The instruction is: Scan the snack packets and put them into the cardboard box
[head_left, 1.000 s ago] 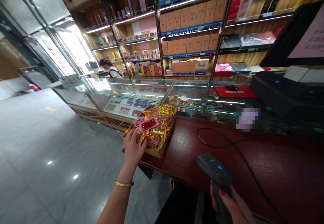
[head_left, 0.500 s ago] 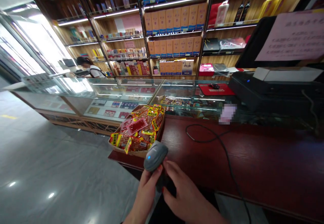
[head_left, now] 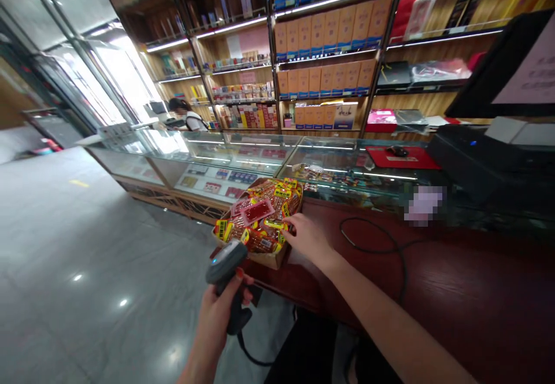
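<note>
My left hand [head_left: 222, 309] is wrapped round the grip of a dark grey barcode scanner [head_left: 228, 265], whose blue light is lit. The scanner's head is tilted towards the left, and its cable hangs from the bottom of the grip. My right hand [head_left: 310, 239] reaches over the right side of a cardboard box [head_left: 271, 261] heaped with snack packets [head_left: 260, 239]. Its thumb and index finger are apart, with their tips at the yellow-labelled packets. A flat packet with a pink border [head_left: 257, 212] lies on top of the heap.
The box stands at the left end of a dark red wooden counter [head_left: 321, 280]. A black cable [head_left: 377, 248] loops across it. Behind run glass display cases [head_left: 243, 150], with a red mouse pad [head_left: 410, 157] and a monitor [head_left: 489, 77] at the right. Another person [head_left: 191, 119] is at the far left.
My right hand has left the scanner and moved up to the snack box. My left hand has carried the scanner down and left, away from the box. The view has turned slightly left.
</note>
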`<state>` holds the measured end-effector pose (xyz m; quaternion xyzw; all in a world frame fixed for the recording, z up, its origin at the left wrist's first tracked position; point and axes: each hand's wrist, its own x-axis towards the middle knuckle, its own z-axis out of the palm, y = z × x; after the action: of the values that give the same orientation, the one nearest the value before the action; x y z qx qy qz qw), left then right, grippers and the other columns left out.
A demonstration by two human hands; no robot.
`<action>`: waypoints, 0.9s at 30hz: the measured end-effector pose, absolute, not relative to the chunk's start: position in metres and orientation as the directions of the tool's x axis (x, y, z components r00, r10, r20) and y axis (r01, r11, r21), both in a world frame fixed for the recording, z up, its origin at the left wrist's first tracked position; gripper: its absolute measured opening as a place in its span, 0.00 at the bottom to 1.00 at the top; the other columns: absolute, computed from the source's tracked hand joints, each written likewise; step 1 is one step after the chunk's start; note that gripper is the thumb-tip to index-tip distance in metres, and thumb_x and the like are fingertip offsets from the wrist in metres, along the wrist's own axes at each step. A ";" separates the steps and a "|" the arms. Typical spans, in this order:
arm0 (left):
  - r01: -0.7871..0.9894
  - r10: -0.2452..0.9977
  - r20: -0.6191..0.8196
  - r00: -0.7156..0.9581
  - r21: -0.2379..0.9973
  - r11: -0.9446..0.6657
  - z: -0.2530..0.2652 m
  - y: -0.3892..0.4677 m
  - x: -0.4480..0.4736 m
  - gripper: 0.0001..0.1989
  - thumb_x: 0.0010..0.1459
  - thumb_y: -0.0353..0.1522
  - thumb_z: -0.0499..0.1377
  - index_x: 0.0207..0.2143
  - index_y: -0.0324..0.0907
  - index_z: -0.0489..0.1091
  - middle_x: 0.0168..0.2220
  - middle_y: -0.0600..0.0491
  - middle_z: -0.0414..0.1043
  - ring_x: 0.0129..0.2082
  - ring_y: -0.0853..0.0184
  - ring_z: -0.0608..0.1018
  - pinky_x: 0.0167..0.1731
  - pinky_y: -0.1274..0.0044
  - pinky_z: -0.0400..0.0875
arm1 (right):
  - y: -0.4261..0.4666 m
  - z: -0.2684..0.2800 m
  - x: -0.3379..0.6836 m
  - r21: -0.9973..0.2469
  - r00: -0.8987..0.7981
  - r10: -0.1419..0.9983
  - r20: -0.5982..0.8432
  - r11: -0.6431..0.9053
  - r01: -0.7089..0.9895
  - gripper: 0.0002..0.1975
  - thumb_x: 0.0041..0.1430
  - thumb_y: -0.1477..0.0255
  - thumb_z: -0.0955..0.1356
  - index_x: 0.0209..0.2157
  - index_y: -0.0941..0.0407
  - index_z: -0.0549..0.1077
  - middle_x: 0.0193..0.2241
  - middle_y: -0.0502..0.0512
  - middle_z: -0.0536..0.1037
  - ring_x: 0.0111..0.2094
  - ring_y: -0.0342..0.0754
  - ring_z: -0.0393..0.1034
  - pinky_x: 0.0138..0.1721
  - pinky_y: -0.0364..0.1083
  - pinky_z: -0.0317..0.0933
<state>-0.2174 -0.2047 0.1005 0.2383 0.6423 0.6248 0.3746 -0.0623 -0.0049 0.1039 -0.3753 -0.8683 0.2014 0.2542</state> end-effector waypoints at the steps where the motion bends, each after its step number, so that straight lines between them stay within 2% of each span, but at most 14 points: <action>1: -0.175 0.769 -0.190 -0.610 0.979 0.103 0.100 -0.204 -0.218 0.27 0.42 0.51 0.72 0.30 0.34 0.77 0.24 0.48 0.77 0.20 0.68 0.74 0.19 0.79 0.69 | -0.007 0.104 -0.071 -0.518 -0.590 0.746 0.309 0.653 0.553 0.13 0.68 0.64 0.71 0.51 0.54 0.75 0.51 0.55 0.79 0.49 0.52 0.76 0.50 0.56 0.73; 4: -0.200 0.778 -0.205 -0.594 0.974 0.105 0.097 -0.200 -0.214 0.30 0.41 0.51 0.72 0.36 0.35 0.77 0.28 0.47 0.79 0.20 0.68 0.75 0.20 0.78 0.70 | -0.009 0.102 -0.091 -0.441 -0.590 0.735 0.335 0.675 0.591 0.15 0.67 0.64 0.71 0.52 0.54 0.74 0.54 0.57 0.77 0.52 0.54 0.75 0.51 0.58 0.72; 7: -0.188 0.807 -0.218 -0.549 0.973 0.135 0.091 -0.194 -0.204 0.32 0.38 0.51 0.73 0.36 0.35 0.77 0.29 0.46 0.80 0.19 0.68 0.75 0.19 0.78 0.70 | -0.004 0.098 -0.098 -0.385 -0.604 0.726 0.329 0.687 0.616 0.10 0.67 0.67 0.71 0.48 0.55 0.76 0.53 0.56 0.78 0.51 0.53 0.75 0.51 0.57 0.72; 12: -0.186 0.760 -0.195 -0.620 0.978 0.100 0.082 -0.189 -0.195 0.29 0.40 0.50 0.73 0.34 0.35 0.76 0.27 0.48 0.78 0.18 0.69 0.74 0.17 0.79 0.67 | -0.010 0.096 -0.089 -0.393 -0.635 0.691 0.345 0.721 0.571 0.06 0.70 0.68 0.69 0.43 0.54 0.78 0.50 0.54 0.80 0.50 0.50 0.75 0.50 0.54 0.72; 17: -0.249 0.702 -0.230 -0.674 0.965 0.077 0.088 -0.190 -0.201 0.27 0.40 0.48 0.73 0.33 0.35 0.75 0.24 0.50 0.76 0.18 0.71 0.72 0.17 0.80 0.67 | -0.029 0.093 -0.092 -0.487 -0.641 0.689 0.337 0.711 0.507 0.13 0.68 0.64 0.70 0.51 0.53 0.75 0.51 0.55 0.79 0.52 0.53 0.75 0.52 0.57 0.71; 22: -0.204 0.704 -0.180 -0.687 0.978 0.050 0.086 -0.192 -0.201 0.30 0.41 0.48 0.72 0.40 0.35 0.77 0.26 0.51 0.78 0.18 0.71 0.72 0.18 0.80 0.68 | -0.031 0.085 -0.107 -0.644 -0.623 0.741 0.250 0.608 0.465 0.08 0.66 0.65 0.72 0.41 0.55 0.78 0.46 0.54 0.81 0.48 0.51 0.76 0.52 0.57 0.71; 24: -0.171 0.712 -0.169 -0.682 0.983 0.069 0.080 -0.194 -0.200 0.30 0.39 0.50 0.72 0.36 0.35 0.78 0.25 0.50 0.77 0.17 0.70 0.72 0.17 0.79 0.68 | -0.029 0.082 -0.105 -0.742 -0.594 0.770 0.234 0.536 0.403 0.08 0.66 0.65 0.72 0.39 0.56 0.78 0.44 0.53 0.82 0.46 0.50 0.77 0.50 0.56 0.72; 27: -0.115 0.736 -0.163 -0.657 0.987 0.116 0.071 -0.197 -0.196 0.29 0.40 0.53 0.71 0.29 0.35 0.77 0.22 0.48 0.76 0.17 0.68 0.72 0.18 0.78 0.68 | -0.026 0.076 -0.088 -0.894 -0.513 0.837 0.191 0.364 0.262 0.10 0.68 0.65 0.71 0.44 0.57 0.77 0.39 0.50 0.82 0.38 0.47 0.79 0.41 0.51 0.75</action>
<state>-0.1958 -0.1972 0.0710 0.2338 0.6641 0.6223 0.3420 -0.0877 -0.0263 0.0760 -0.3637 -0.7555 0.4309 0.3336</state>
